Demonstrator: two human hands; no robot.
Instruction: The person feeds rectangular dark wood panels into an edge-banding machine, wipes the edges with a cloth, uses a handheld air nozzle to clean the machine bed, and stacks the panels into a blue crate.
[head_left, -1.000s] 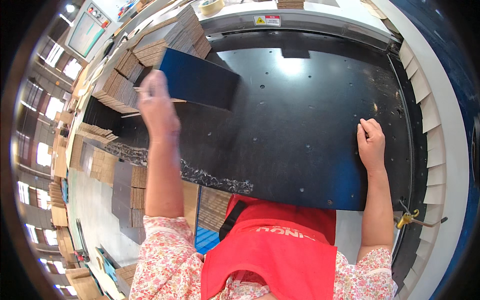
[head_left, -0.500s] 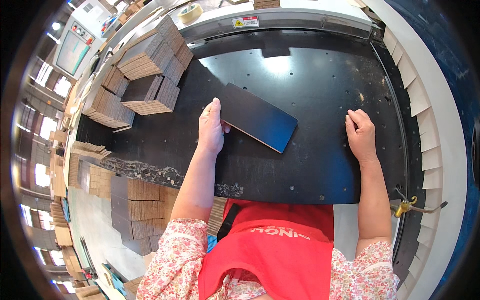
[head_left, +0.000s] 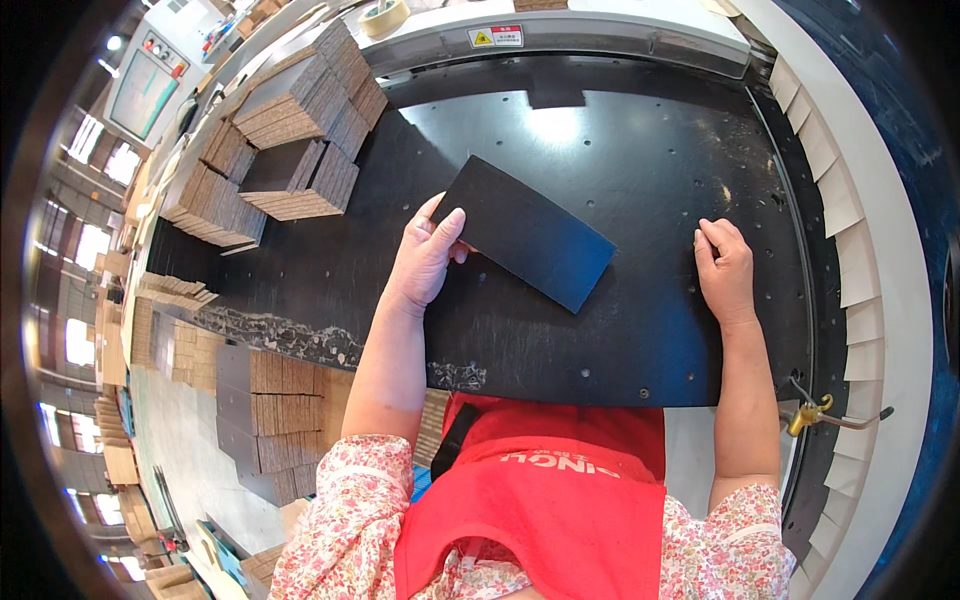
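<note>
At the bottom of the frame, nearest, a person in a red apron (head_left: pixel 540 530) and flowered sleeves stands against a black bench (head_left: pixel 530 360) dotted with small holes. Left of centre, the left hand (head_left: pixel 428 248) holds a flat, dark rectangular board (head_left: pixel 530 235), thumb on top, the other fingers partly hidden beneath. The board is mid-frame, reaching rightward from those fingers, its long axis slanting from upper left to lower right, gripped near its upper-left end. Its free end points toward the right side of the frame, where the right hand (head_left: pixel 725 270) is well apart from it, fingers curled in with nothing showing in them. I can't tell whether the board touches the bench. Farther off, upper left, dark-topped stacks of boards (head_left: pixel 300 115) show brown edges; beyond, at the top, sits a roll of tape (head_left: pixel 385 20).
</note>
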